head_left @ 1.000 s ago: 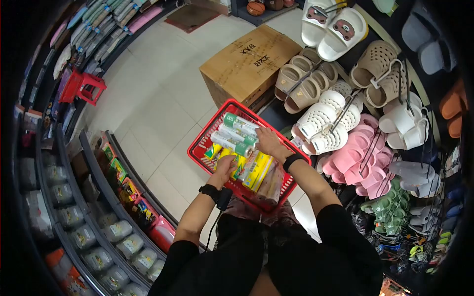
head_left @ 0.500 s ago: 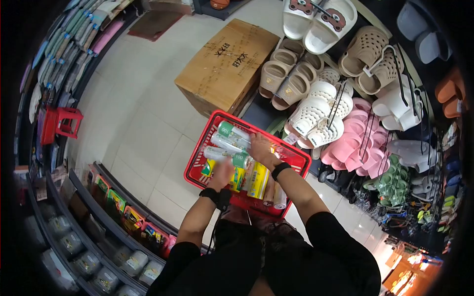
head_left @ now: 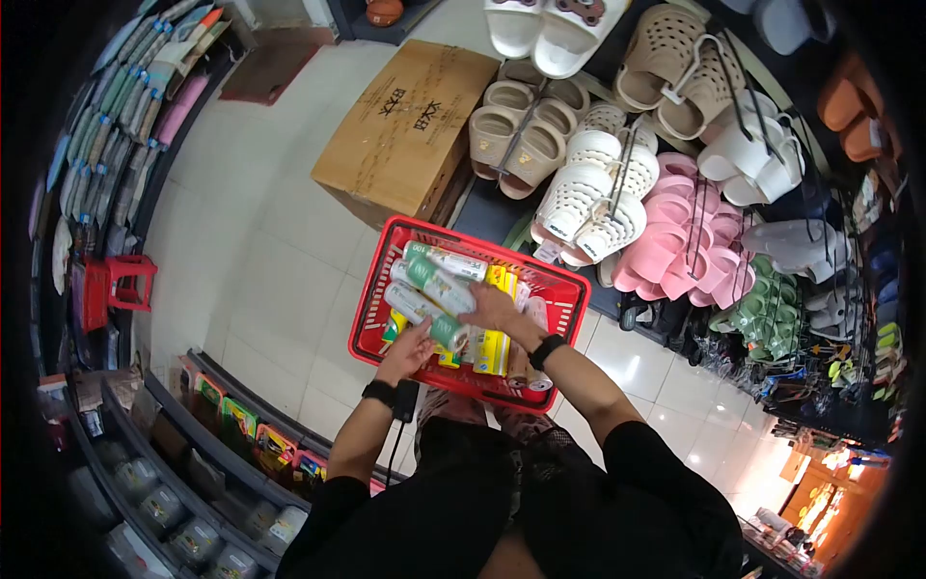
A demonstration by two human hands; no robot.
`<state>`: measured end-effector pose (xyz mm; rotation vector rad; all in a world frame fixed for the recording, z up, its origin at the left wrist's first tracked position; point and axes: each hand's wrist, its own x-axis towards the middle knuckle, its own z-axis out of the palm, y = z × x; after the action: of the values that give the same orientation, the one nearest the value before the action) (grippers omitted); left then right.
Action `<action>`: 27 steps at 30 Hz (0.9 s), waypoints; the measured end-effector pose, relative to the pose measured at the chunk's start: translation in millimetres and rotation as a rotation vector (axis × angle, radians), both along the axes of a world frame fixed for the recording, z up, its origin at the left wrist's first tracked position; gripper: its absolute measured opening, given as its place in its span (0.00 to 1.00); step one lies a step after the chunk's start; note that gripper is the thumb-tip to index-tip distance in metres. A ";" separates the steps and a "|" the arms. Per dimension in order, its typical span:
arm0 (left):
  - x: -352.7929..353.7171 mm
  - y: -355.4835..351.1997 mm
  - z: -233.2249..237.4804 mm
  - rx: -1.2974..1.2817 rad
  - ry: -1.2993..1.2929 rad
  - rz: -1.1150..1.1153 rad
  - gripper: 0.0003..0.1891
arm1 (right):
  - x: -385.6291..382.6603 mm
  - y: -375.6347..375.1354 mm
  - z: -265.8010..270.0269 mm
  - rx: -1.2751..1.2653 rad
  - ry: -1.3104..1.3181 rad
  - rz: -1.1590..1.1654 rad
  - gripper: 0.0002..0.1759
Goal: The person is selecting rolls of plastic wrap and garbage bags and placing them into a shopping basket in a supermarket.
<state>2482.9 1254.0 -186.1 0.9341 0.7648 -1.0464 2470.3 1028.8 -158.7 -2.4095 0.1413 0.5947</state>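
Observation:
A red shopping basket (head_left: 567, 333) stands in front of my legs, filled with packaged goods. My right hand (head_left: 497, 311) grips the right end of a slanting green-and-white roll (head_left: 439, 282). My left hand (head_left: 407, 354) is at the basket's near left side, fingers partly spread, with fingertips at the green end of a lower white roll (head_left: 415, 304). Another white roll (head_left: 458, 263) lies behind these two. Yellow boxes (head_left: 494, 352) sit below my right hand, and cylindrical rolls (head_left: 518, 365) lie to their right. My hands partly hide the contents.
A cardboard box (head_left: 400, 130) sits beyond the basket. Clogs and slippers hang at the right, including white clogs (head_left: 588, 207) and pink ones (head_left: 666, 232). Shelves (head_left: 241, 454) curve along the left, with a red stool (head_left: 128, 282) farther back.
My left hand has drawn slightly down and left, off the rolls' middle. The middle roll now slants with its green end showing. The basket sits a little farther left in view.

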 end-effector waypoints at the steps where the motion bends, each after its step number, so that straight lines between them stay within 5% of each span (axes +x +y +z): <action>1: -9.8 2.9 13.2 -0.001 -0.091 -0.074 0.11 | -14.3 -4.9 4.0 0.121 0.020 0.045 0.36; 5: -49.8 -1.1 71.3 -0.135 -0.234 -0.139 0.12 | -93.6 -30.2 49.3 0.506 0.111 -0.093 0.33; 12: -138.3 -94.9 170.3 -0.331 -0.637 -0.386 0.24 | -257.7 -80.4 106.7 1.078 -0.134 -0.525 0.30; 18: -248.7 -223.2 240.0 -0.466 -0.755 -0.807 0.27 | -430.2 -149.9 159.5 1.085 -0.452 -0.824 0.29; 21: -311.0 -290.9 237.3 -0.562 -0.815 -1.024 0.29 | -526.3 -178.5 175.4 1.070 -0.620 -0.975 0.30; 27: -456.0 -416.1 253.5 -0.729 -0.899 -1.546 0.32 | -701.8 -203.5 174.9 0.700 -0.884 -1.190 0.34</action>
<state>2026.9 837.9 67.4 1.1072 -1.2784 -1.7417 1768.6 825.3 16.2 -1.3336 0.7413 -0.8210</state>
